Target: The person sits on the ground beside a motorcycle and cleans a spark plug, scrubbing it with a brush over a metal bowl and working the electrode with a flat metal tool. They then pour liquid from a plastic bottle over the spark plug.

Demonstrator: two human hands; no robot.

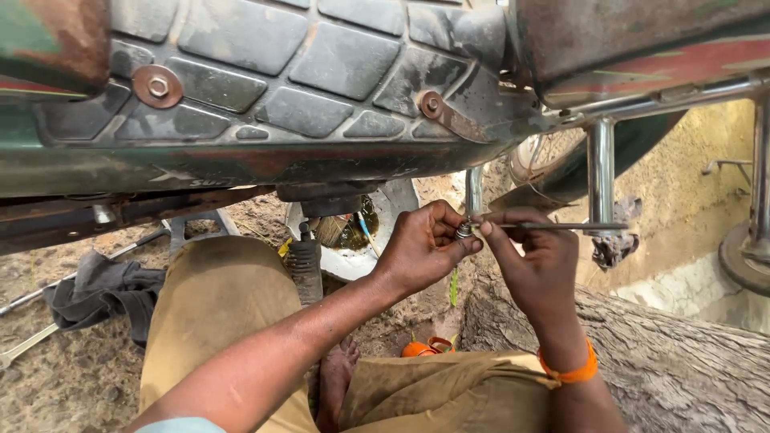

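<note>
Head view: my left hand (421,248) pinches a small metal nut (464,230) at frame centre, below the motorcycle seat (265,72) at 12 o'clock. My right hand (539,261), at 3 o'clock of the nut, grips a thin steel rod (561,227). Judgement: keep the rod level, align the threads, and turn the nut squarely.
</note>
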